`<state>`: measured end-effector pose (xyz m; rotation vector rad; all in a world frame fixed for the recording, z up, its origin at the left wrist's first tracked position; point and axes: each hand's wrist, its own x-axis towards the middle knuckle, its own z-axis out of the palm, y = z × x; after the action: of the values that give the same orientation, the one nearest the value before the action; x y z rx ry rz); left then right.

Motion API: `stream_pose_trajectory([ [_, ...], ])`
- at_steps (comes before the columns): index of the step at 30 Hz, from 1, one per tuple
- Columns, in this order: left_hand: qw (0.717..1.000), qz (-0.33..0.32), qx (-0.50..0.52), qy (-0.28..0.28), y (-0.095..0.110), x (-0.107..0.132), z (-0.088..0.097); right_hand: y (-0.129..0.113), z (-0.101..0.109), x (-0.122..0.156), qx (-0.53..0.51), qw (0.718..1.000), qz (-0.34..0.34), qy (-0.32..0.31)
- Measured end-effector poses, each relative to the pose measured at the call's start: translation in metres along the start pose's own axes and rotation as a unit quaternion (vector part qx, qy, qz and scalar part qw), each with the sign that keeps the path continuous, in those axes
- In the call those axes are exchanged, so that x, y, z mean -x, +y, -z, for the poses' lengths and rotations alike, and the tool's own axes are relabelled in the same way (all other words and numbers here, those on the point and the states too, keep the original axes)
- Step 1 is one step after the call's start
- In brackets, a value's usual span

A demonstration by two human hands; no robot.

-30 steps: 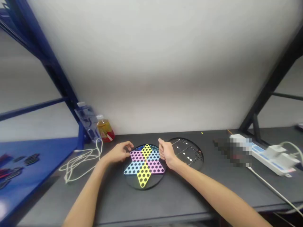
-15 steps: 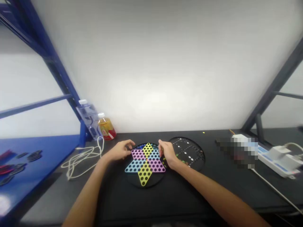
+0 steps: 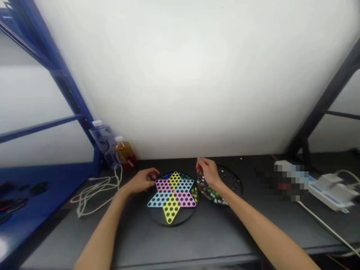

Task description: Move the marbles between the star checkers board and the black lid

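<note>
A round black board with a six-pointed star of yellow, pink and blue holed fields (image 3: 170,210) lies on the dark table (image 3: 197,236). My left hand (image 3: 143,180) rests on its left rim with the fingers curled over the edge. Beside the board on the right lies a round black tray (image 3: 235,183) with several coloured marbles (image 3: 209,192) in its near-left part. My right hand (image 3: 208,172) hovers over the tray's left side, fingers bent and drawn together. What they hold, if anything, is too small to see.
A clear bottle (image 3: 103,140) and an amber drink bottle (image 3: 125,153) stand at the back left by a blue rack post. A white cable (image 3: 95,189) lies coiled left of the board. A white power strip (image 3: 329,189) with plugs sits at the right.
My right hand has left the board's right edge and moved right and up over the tray. Coloured marbles now show in the tray. My left hand has stayed in place.
</note>
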<state>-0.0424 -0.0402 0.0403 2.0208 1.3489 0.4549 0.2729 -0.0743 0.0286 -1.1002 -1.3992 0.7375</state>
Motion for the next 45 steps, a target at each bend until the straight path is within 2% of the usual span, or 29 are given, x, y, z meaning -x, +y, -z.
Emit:
stream_pose_trajectory([
  [1,1.000,-0.001,0.000,0.003,0.000,0.000,0.000,0.002,0.013,-0.004,0.081,0.996,0.041,0.020],
  [3,1.000,-0.005,0.001,0.004,0.001,0.000,0.000,0.010,0.036,-0.010,0.225,0.969,0.093,0.033],
  [6,1.000,-0.003,-0.004,0.007,0.004,0.000,0.000,0.033,0.055,-0.017,0.318,0.941,0.105,-0.042],
  [10,1.000,-0.003,-0.008,0.008,0.006,0.000,-0.001,0.057,0.047,-0.021,0.332,0.933,0.094,-0.102],
  [14,1.000,-0.003,-0.009,0.005,0.004,0.000,0.000,0.064,0.031,-0.022,0.316,0.937,0.088,-0.122],
  [16,1.000,-0.006,-0.011,0.005,0.002,-0.001,0.000,0.064,0.027,-0.021,0.293,0.943,0.083,-0.133],
  [18,1.000,-0.008,-0.013,0.004,-0.001,-0.002,0.000,0.061,0.026,-0.022,0.237,0.963,0.058,-0.116],
  [20,1.000,-0.004,-0.013,0.005,-0.003,-0.003,0.000,0.057,0.026,-0.024,0.118,0.990,-0.028,-0.070],
  [21,1.000,-0.001,-0.013,0.005,-0.003,-0.004,0.000,0.054,0.026,-0.026,0.039,0.994,-0.088,-0.053],
  [23,1.000,0.003,-0.012,0.005,-0.003,-0.004,0.000,0.048,0.028,-0.028,-0.092,0.976,-0.191,-0.049],
  [25,1.000,0.000,-0.012,0.006,-0.003,-0.003,0.000,0.042,0.029,-0.027,-0.148,0.958,-0.234,-0.073],
  [27,1.000,-0.004,-0.015,0.006,-0.001,-0.003,0.000,0.036,0.029,-0.024,-0.075,0.970,-0.211,-0.090],
  [29,1.000,-0.006,-0.015,0.004,0.000,-0.002,0.000,0.031,0.028,-0.019,0.089,0.981,-0.141,-0.103],
  [31,1.000,-0.006,-0.014,0.003,0.001,-0.002,0.000,0.026,0.028,-0.013,0.258,0.955,-0.047,-0.135],
  [33,1.000,-0.008,-0.014,0.002,0.000,-0.001,0.000,0.021,0.027,-0.007,0.347,0.918,0.007,-0.191],
  [36,1.000,-0.011,-0.015,0.002,-0.001,-0.002,0.000,0.018,0.025,-0.001,0.400,0.879,0.021,-0.258],
  [38,1.000,-0.014,-0.019,0.005,-0.002,-0.002,0.001,0.018,0.024,0.001,0.416,0.869,0.018,-0.269],
  [41,1.000,-0.014,-0.025,0.004,-0.002,-0.003,0.001,0.021,0.023,0.001,0.395,0.883,0.010,-0.254],
  [43,1.000,-0.009,-0.024,0.001,-0.002,-0.003,0.001,0.023,0.023,-0.002,0.324,0.923,-0.010,-0.210],
  [45,1.000,-0.005,-0.028,0.003,0.000,-0.003,0.000,0.026,0.026,-0.007,0.172,0.969,-0.079,-0.162],
])
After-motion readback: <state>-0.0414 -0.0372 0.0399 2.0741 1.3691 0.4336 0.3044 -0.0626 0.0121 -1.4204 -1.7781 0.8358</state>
